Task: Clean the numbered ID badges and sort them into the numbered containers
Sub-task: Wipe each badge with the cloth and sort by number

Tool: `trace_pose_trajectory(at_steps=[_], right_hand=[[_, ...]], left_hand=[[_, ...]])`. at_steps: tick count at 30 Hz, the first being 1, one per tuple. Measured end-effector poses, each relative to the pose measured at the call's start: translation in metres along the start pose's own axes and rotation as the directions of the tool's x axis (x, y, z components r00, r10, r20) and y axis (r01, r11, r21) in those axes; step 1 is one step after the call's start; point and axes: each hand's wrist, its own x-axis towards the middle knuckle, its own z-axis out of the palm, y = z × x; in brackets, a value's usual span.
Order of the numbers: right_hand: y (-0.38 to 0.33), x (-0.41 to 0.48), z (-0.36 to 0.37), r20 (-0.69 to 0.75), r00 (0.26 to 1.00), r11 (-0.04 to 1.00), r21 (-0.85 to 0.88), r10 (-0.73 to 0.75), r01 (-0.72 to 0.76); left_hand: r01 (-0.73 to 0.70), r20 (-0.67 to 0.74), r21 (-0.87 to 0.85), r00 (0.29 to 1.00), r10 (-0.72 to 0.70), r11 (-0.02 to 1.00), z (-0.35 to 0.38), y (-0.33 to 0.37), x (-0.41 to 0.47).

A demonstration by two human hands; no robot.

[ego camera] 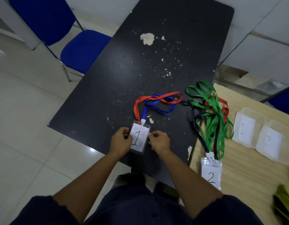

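Grey badge 1 [139, 138] points its top away, left hand [121, 140] and right hand [159, 141] pinching its sides.

Arms forward, left hand [121, 140], right hand [159, 141] pinching badge [139, 138]

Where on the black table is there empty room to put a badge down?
The black table is bare left of the red and blue straps, out to its left edge, and again at the far end past the chipped white patch. It is crowded on the right: the green strap tangle spills onto the wooden table beside the containers.
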Motion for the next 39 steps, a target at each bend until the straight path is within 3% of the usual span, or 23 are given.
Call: trace_pose_trajectory(at_steps=[6,9,11,14,18,21,24,27,34,39], right_hand=[[0.023,-0.010,-0.035,0.001,1.000,0.998,0.062,-0.016,0.016],[0.044,-0.023,-0.067,-0.027,0.999,0.996,0.074,-0.039,0.041],[0.062,-0.033,-0.090,-0.076,0.997,0.993,0.110,-0.030,0.038],[0.093,-0.050,-0.126,-0.176,0.984,0.984,0.175,0.014,0.017],[0.136,-0.069,-0.173,-0.300,0.951,0.980,0.197,0.072,-0.012],[0.166,-0.077,-0.201,-0.381,0.919,0.987,0.155,0.104,-0.048],[0.189,-0.077,-0.218,-0.382,0.915,0.990,0.104,0.131,-0.099],[0.200,-0.075,-0.227,-0.291,0.948,0.991,0.050,0.132,-0.123],[0.216,-0.066,-0.240,-0.158,0.985,0.997,0.053,0.071,-0.063],[0.230,-0.066,-0.252,-0.148,0.989,0.999,0.045,0.016,-0.010]], left_hand=[[-0.152,-0.140,-0.025,0.979,0.147,0.988,0.004,0.011,-0.023],[-0.218,-0.118,-0.122,0.972,0.204,0.968,0.024,0.023,-0.038],[-0.227,-0.033,-0.171,0.974,0.225,0.959,0.043,0.032,-0.049],[-0.206,0.203,-0.125,0.952,0.228,0.971,0.079,0.042,-0.065],[-0.178,0.501,-0.014,0.850,0.161,0.984,0.127,0.053,-0.087],[-0.217,0.596,0.061,0.791,0.139,0.974,0.162,0.063,-0.105],[-0.223,0.625,0.091,0.772,0.119,0.971,0.190,0.073,-0.119],[-0.267,0.627,0.108,0.766,0.142,0.958,0.208,0.082,-0.129],[-0.214,0.557,0.097,0.821,0.125,0.972,0.237,0.094,-0.150],[-0.174,0.499,0.042,0.857,0.130,0.984,0.249,0.094,-0.164]])
